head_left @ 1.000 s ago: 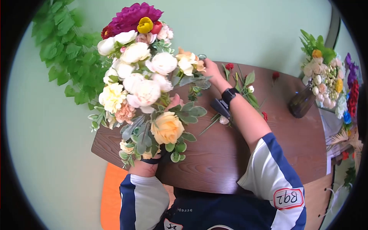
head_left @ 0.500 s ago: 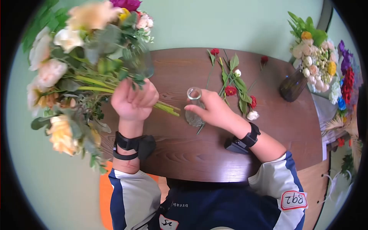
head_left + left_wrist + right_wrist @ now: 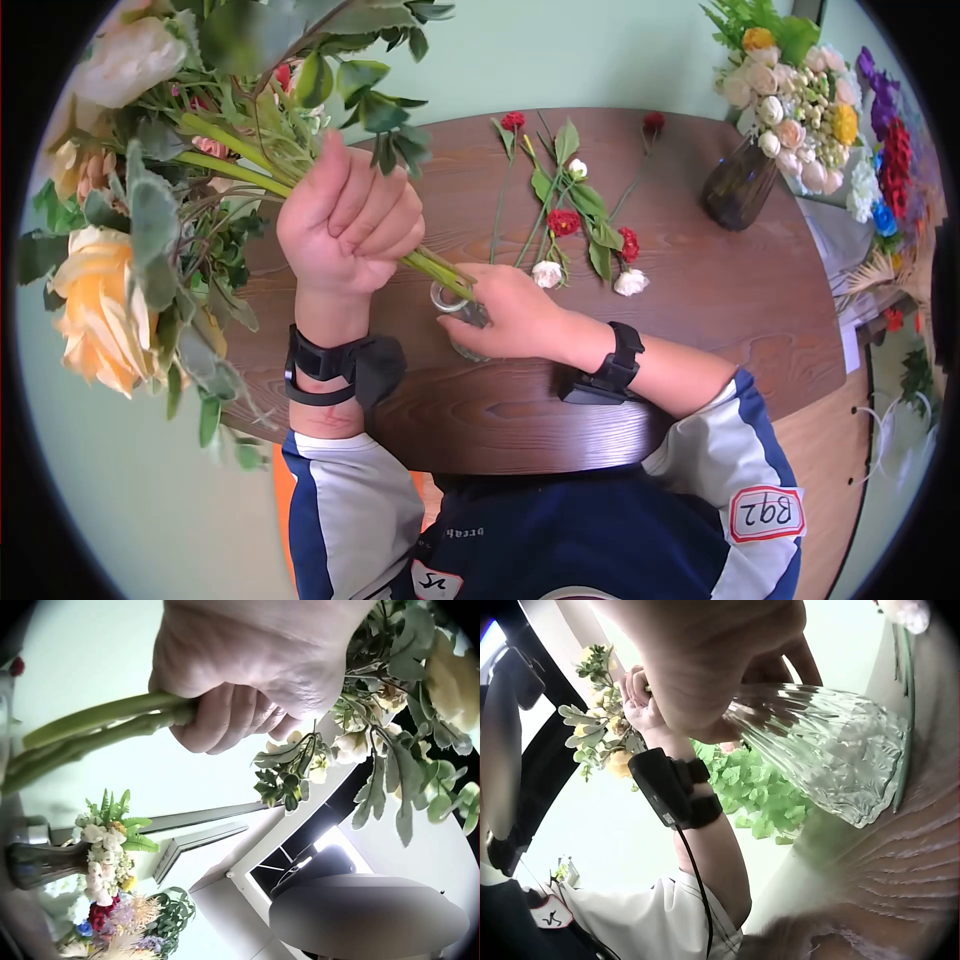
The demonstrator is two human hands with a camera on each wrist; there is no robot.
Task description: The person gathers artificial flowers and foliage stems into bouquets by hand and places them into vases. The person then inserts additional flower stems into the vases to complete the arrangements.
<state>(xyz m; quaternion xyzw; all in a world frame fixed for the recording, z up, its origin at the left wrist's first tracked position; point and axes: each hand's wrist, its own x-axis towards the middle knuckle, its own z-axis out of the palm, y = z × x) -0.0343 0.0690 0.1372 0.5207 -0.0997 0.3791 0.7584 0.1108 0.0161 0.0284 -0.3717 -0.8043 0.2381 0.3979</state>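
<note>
My left hand is curled tightly round the green stems of a large bunch of flowers. The blooms and leaves spread to the left, with a big pale-orange rose lowest. My right hand grips a clear ribbed glass vase by its neck, thumb on the near side and fingers behind. The cut ends of the stems lie right at the vase's mouth in the head view, partly hidden by the right-hand fingers. Close to the wooden table, the vase leans slightly.
Several loose flowers, red carnations and white roses among them, lie on the brown table. A dark vase with a pale bouquet stands at the right. Beyond it are more colourful flowers.
The left hand has swung the bunch down to the left, then brought its stem ends to the vase mouth. The right hand took the glass vase from the far side and drew it nearer.
</note>
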